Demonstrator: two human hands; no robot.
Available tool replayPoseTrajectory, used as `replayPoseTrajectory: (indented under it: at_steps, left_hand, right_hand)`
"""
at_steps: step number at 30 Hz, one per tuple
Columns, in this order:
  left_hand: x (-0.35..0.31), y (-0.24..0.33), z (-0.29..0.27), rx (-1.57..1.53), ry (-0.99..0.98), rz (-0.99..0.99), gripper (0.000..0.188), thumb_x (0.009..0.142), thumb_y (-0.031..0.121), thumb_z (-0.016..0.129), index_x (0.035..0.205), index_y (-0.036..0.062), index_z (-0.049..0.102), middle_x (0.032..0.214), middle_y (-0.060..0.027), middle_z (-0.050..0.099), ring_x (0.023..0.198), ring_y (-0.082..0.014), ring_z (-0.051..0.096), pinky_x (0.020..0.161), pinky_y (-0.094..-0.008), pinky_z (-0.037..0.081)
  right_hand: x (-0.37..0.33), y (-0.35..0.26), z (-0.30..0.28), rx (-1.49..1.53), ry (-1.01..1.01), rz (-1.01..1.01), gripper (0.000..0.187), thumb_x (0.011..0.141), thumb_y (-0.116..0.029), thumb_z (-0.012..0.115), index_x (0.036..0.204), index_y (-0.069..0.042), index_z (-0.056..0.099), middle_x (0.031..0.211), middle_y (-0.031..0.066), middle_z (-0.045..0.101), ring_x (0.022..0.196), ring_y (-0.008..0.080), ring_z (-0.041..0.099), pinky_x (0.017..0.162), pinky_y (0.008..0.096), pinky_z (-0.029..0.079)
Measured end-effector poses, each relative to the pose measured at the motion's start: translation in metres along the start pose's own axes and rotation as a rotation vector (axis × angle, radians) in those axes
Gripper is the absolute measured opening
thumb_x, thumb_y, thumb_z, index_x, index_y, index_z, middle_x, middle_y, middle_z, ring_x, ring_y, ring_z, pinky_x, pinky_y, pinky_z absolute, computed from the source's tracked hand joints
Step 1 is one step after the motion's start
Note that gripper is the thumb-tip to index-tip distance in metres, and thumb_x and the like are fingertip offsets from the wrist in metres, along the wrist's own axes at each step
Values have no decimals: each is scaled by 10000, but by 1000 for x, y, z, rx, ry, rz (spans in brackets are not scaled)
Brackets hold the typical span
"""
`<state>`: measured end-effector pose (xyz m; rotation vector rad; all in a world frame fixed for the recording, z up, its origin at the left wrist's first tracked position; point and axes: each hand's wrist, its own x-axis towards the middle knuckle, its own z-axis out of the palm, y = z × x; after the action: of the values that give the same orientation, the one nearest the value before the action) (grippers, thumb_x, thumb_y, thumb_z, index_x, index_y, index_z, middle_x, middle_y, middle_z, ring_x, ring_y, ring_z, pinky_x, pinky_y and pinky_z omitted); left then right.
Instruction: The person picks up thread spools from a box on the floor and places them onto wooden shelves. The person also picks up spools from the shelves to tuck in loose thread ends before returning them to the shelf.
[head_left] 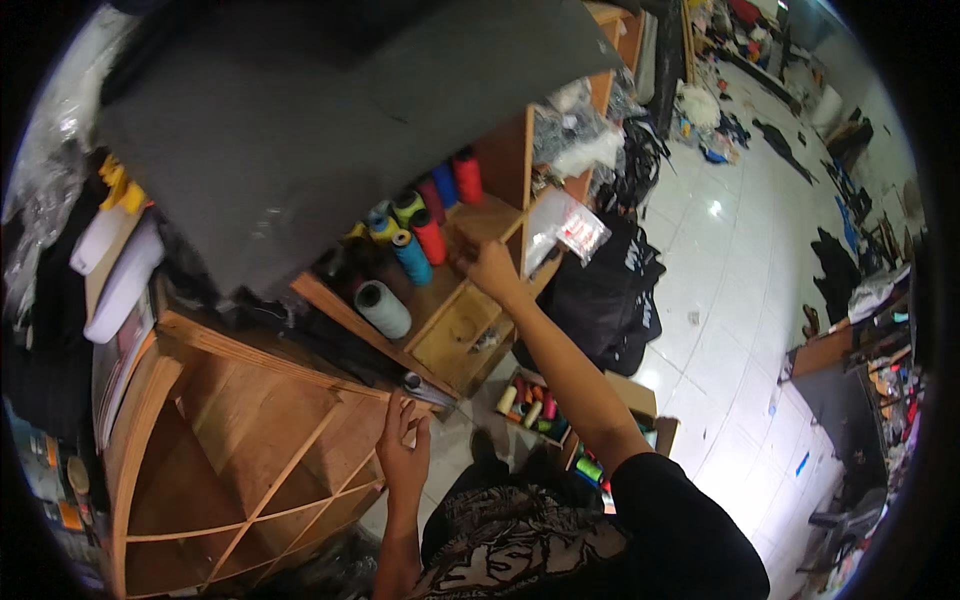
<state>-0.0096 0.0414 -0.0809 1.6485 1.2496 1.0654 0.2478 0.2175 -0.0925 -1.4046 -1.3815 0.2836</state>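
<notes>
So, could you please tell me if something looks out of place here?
Yes. Dark cloth pieces lie scattered on the white tiled floor, as if dropped rather than stored. Also, a clear plastic packet juts past the edge of the wooden shelf, near the right hand, so it looks carelessly placed.

The head view comes from a wide fisheye worn on the person's head, the left of a side-by-side pair, facing steeply down over the dark shirt (530,555) at the lower edge. The left hand (403,455) and right hand (488,270) lie fairly near it, the wooden shelf (135,440) bows toward the rim, and the tiled floor (715,350) recedes toward the upper right.
</notes>
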Motion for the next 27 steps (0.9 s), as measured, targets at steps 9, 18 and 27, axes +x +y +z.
replayPoseTrajectory:
  at_steps: [9, 18, 27]
  left_hand:
    - [-14, -44, 61, 149, -521, -89, 237, 816, 82, 679, 1041, 23, 638, 842, -103, 681, 726, -175, 671, 619, -299, 509]
    - [-8, -252, 220, 333, -1097, -234, 238, 842, 105, 620, 1059, 8, 610, 905, -140, 643, 846, -244, 641, 734, -336, 502]
    - [-50, -469, 410, 605, -1076, 124, 534, 790, 55, 617, 1279, 18, 406, 1269, -189, 447, 1086, -368, 521, 871, -450, 471]
  right_hand:
    - [-175, 99, -104, 170, 220, 674, 249, 841, -150, 600, 1051, -25, 650, 855, 119, 690, 754, 189, 674, 700, 293, 504]
    - [-453, 218, -69, -231, -89, 1170, 244, 834, -172, 585, 1019, -26, 645, 852, 179, 674, 805, 334, 664, 701, 393, 514]
    - [-535, 363, 32, -239, 69, 1281, 468, 775, -167, 610, 1182, 35, 500, 945, 277, 627, 894, 416, 623, 786, 452, 503]
